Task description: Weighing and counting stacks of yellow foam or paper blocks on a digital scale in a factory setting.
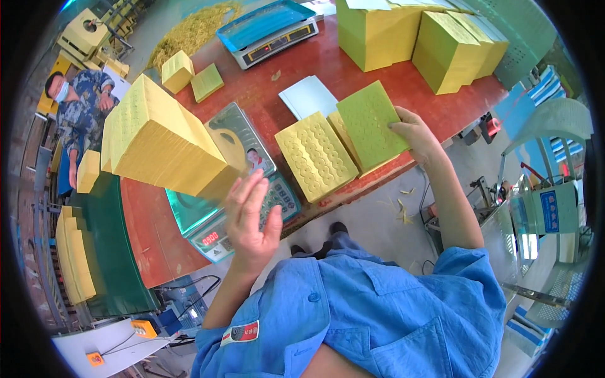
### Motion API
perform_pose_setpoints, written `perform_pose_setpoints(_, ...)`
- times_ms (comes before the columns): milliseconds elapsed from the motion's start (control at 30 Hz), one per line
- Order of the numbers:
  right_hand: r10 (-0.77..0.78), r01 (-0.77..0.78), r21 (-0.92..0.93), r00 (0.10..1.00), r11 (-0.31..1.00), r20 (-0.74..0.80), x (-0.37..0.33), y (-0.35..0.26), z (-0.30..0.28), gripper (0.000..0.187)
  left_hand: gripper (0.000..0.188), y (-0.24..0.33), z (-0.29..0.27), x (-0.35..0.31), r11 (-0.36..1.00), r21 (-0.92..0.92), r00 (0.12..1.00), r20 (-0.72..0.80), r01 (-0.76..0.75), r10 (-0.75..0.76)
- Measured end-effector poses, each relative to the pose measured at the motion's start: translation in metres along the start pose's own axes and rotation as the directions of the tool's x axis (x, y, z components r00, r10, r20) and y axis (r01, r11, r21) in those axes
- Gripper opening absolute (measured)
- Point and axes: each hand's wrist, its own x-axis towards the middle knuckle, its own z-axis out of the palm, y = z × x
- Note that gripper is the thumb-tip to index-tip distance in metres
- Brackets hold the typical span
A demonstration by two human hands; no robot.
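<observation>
My right hand [414, 134] grips the right edge of a thin olive-yellow pad of punched paper [373, 123], thumb on top. The pad is tilted over a stack of yellow paper, which it partly hides. Beside it on the left lies a yellow paper stack [316, 156] with rows of round punched marks. My left hand [251, 220] is raised over the keypad side of a digital scale [213, 238], fingers stretched and holding nothing. A tall block of yellow paper [165, 142] appears to stand on the scale's shiny pan.
White sheets [308, 97] lie behind the punched stacks on the red table [272, 79]. A second scale with a blue tray [265, 24] and large yellow paper blocks [378, 38] stand farther back. At the left, a masked person [85, 104] is beside a green surface [107, 246]. Machinery stands right.
</observation>
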Motion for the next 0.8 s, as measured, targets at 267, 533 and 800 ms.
perform_pose_setpoints(267, 0.044, -0.009, -0.35, 0.995, 0.937, 0.094, 0.026, 0.024, -0.008, 0.047, 0.039, 0.008, -0.025, -0.033, 0.934, -0.012, 0.917, -0.183, 0.358, -0.354)
perform_pose_setpoints(533, -0.358, 0.225, -0.753, 0.934, 0.618, -0.014, 0.003, 0.005, 0.005, 0.041, 0.033, -0.013, -0.076, -0.053, 0.834, -0.175, 0.653, -0.545, 0.524, -0.525)
perform_pose_setpoints(800, -0.522, 0.525, -0.58, 0.831, 0.623, 0.191, -0.022, -0.04, 0.136, 0.026, 0.032, -0.043, -0.136, -0.052, 0.83, -0.262, 0.557, -0.639, 0.492, -0.531)
